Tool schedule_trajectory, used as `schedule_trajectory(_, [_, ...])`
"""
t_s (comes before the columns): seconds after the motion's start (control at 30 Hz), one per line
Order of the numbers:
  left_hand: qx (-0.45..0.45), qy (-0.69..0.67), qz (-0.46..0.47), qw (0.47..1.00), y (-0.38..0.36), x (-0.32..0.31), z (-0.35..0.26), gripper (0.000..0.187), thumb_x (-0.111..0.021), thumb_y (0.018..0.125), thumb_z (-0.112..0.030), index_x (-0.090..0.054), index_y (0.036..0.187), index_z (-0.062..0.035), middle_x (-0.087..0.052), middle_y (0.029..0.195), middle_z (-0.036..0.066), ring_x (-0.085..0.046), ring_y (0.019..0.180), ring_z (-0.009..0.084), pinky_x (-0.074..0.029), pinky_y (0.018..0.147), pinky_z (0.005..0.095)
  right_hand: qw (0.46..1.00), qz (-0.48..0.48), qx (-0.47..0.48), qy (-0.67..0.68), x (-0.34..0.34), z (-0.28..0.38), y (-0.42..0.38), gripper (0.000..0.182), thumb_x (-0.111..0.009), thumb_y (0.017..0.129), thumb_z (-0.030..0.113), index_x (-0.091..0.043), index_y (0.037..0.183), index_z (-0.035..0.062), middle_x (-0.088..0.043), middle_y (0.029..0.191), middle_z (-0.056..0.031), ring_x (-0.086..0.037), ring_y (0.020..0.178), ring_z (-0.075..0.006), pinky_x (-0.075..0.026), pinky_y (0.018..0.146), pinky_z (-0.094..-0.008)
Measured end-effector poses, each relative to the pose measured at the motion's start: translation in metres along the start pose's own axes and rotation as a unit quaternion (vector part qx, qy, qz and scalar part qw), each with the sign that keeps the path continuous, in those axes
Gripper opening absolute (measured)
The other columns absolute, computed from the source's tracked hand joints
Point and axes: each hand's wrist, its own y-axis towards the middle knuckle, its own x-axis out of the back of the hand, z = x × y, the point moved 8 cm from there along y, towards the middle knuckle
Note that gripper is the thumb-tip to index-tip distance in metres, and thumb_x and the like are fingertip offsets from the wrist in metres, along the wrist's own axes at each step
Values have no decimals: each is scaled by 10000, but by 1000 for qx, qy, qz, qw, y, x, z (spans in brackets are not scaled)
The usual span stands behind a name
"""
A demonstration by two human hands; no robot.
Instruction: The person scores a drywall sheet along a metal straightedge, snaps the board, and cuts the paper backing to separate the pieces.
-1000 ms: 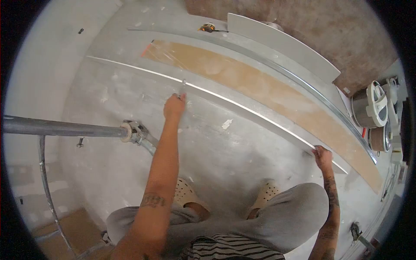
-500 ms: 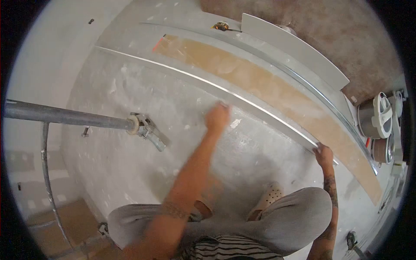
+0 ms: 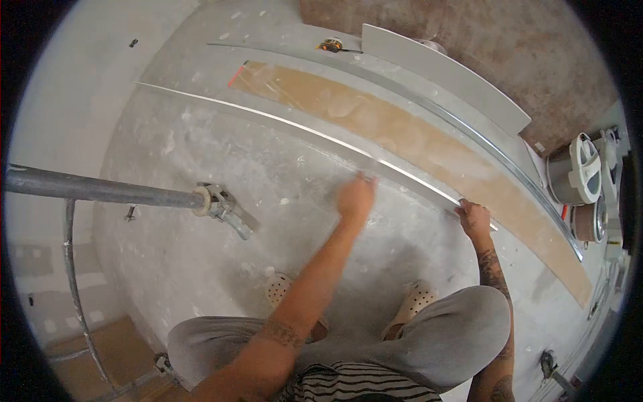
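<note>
A long, narrow white strip (image 3: 288,122) with a bright upper edge runs slantwise across the grey floor in front of me. My right hand (image 3: 474,218) is closed around it near its right end. Just on the near side of the strip is my left hand (image 3: 357,195), its fingers drawn together. Whether something small is in those fingers, I cannot make out. Beyond the strip lies a flat tan board (image 3: 375,120), roughly alongside it.
A shiny metal profile (image 3: 462,124), a white panel (image 3: 449,75) and a tape measure (image 3: 331,45) lie farther off. Buckets (image 3: 575,171) stand at the right. On the left, a scaffold tube (image 3: 100,184) with a caster (image 3: 226,209) reaches in. My shoes (image 3: 415,301) are below.
My right hand and the strip's right end have shifted left and away from me. My left hand has moved right and slightly nearer. The view has tilted a little, exposing my left shoe.
</note>
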Motion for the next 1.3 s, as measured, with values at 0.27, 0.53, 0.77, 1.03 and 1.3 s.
schedule_trajectory(0.27, [-20,-43,7,999,36,4,20,487,-514,919,-454,-590,1099,-7,-665,857,235,-650,863,397,-504,715,507,998,-37,-49,29,18,-65,-41,322,-685,796,273,-628,1066,106,-657,940,-176,-633,878,-360,-499,753,-445])
schedule_trajectory(0.53, [87,11,-101,991,82,69,116,510,-519,904,-474,-579,1067,5,-668,944,227,-642,899,406,-501,772,508,999,-22,-26,25,-5,-38,-29,176,-645,827,238,-605,931,102,-641,780,-183,-622,775,-401,-487,660,-497])
schedule_trajectory(0.77, [-39,-45,31,998,-23,-45,-43,505,-509,910,-482,-587,1126,-31,-675,879,212,-658,834,395,-512,713,503,998,-44,-13,43,-1,6,0,182,-646,832,243,-634,927,89,-651,791,-179,-629,765,-388,-492,679,-485])
schedule_trajectory(1.03, [61,-100,-82,990,29,5,46,461,-523,915,-436,-578,1063,-3,-680,844,193,-661,792,382,-510,671,489,999,-10,-35,1,-3,-16,-3,247,-676,810,287,-640,858,48,-636,781,-199,-621,785,-400,-489,682,-479])
schedule_trajectory(1.3, [-62,-35,-19,997,-38,-50,-59,445,-509,924,-434,-554,1056,-12,-673,739,186,-673,726,365,-530,663,456,998,30,-48,-15,4,-16,-1,291,-717,770,322,-637,837,51,-652,844,-188,-631,821,-387,-496,694,-480])
